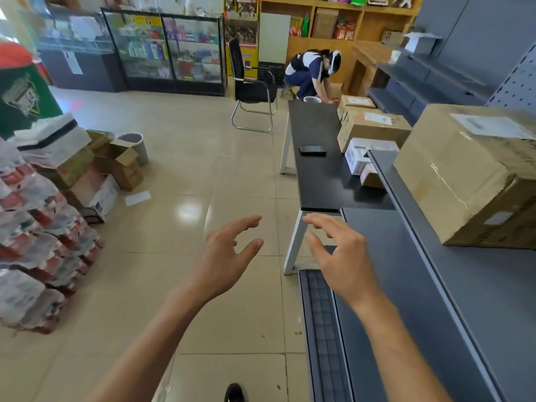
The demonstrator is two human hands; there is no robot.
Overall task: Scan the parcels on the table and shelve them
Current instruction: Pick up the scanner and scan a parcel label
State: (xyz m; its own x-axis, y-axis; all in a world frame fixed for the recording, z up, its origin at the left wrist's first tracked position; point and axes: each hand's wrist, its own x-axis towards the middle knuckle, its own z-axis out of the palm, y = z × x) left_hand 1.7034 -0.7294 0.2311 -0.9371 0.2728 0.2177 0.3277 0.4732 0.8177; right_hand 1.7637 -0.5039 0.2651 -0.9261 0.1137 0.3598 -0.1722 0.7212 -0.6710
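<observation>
both the left hand point(229, 250) and the right hand point(338, 256) hang in the air just short of the black table point(319, 181), fingers loosely spread and holding nothing. on the table, cardboard and white parcels point(372, 132) crowd its far side, with a dark scanner point(312, 149) lying beside them. one large box point(470, 175) sits on the grey shelf point(435, 256) next to the table.

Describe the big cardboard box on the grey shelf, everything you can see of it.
The big cardboard box is plain brown and closed, its top seam sealed with glossy clear tape. A white label lies on its top, and a smaller pale sticker shows on the near side. It sits flat on the grey shelf, close to the front edge. Neither hand touches it; nothing rests on it.
</observation>
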